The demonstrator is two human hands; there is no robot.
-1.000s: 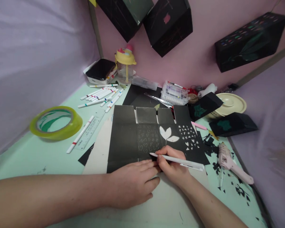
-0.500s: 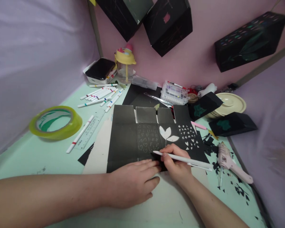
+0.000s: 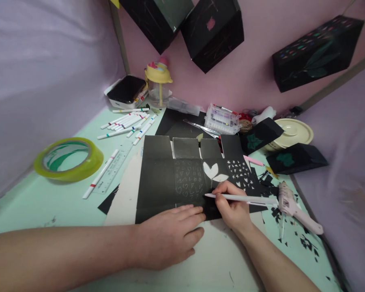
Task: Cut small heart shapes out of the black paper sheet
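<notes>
Black card [image 3: 156,178] with tabs along its far edge lies on a pale sheet. One panel carries small outlined shapes in rows; beside it are a white three-petal cut-out and a panel of little star, heart and triangle holes. My left hand [image 3: 170,235] lies flat over the card's near edge, fingers spread, holding nothing. My right hand [image 3: 232,207] pinches a white pen [image 3: 243,198], its tip at the card just below the petals.
Yellow-green tape roll [image 3: 68,159], ruler [image 3: 114,168] and markers [image 3: 127,123] lie at left. A cup [image 3: 158,85] stands behind. Glue gun [image 3: 298,209] and black scraps lie right. Black boxes [image 3: 316,52] hang above.
My right hand has moved a little to the right with the pen, whose tip has left the outlined shapes' lower edge. My left hand stays on the card.
</notes>
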